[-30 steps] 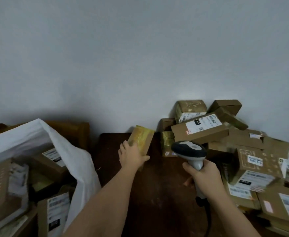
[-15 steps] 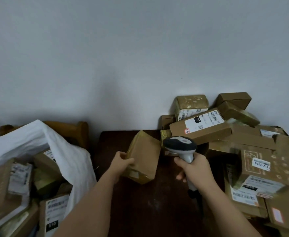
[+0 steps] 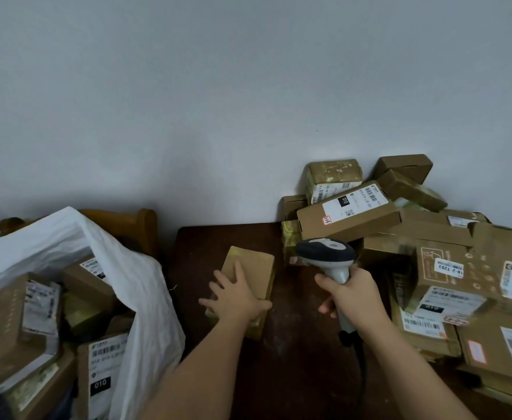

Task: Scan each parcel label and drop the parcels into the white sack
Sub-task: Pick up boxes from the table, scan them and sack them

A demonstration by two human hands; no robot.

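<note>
My left hand [image 3: 236, 298] holds a small brown parcel [image 3: 254, 268] from above, low over the dark wooden table [image 3: 294, 374]. Its fingers are spread over the parcel's top face and the thumb reaches to the right edge. No label shows on the faces I can see. My right hand [image 3: 351, 295] grips the handle of a grey and black barcode scanner [image 3: 324, 253], whose head hangs just right of the parcel. The white sack [image 3: 145, 286] stands open at the left and holds several labelled parcels.
A tall heap of brown labelled parcels [image 3: 430, 262] fills the table's right side up against the grey wall. A wooden chair back [image 3: 133, 222] rises behind the sack. The scanner's cable [image 3: 362, 368] hangs down beside my right forearm.
My left hand has brought the parcel from upright at the back of the table down and nearer, turning it until it lies flat under the palm. The scanner has stayed close beside it.
</note>
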